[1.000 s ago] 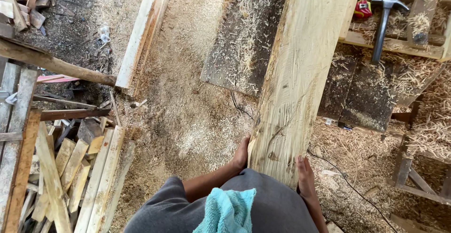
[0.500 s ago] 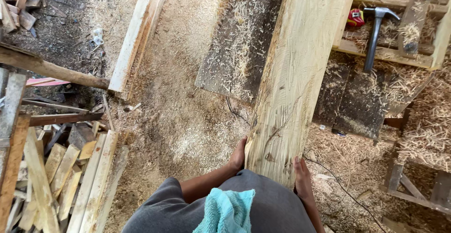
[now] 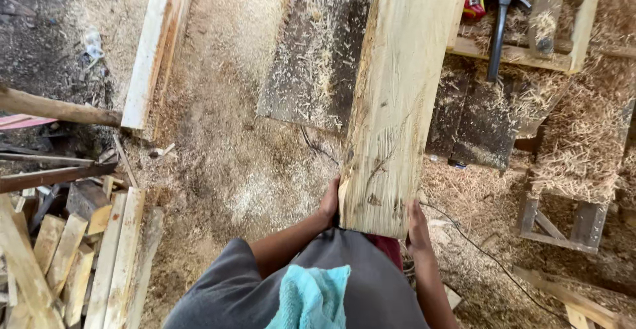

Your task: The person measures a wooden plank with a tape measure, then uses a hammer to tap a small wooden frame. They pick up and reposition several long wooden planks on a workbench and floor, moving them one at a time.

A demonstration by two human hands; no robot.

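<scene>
Head view: our left hand (image 3: 329, 203) and right hand (image 3: 417, 226) grip the plank (image 3: 397, 104); its rough end could splinter our palms.

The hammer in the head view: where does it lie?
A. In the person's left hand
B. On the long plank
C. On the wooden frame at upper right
C: the hammer rests on the wooden frame, apart from both hands.
</scene>
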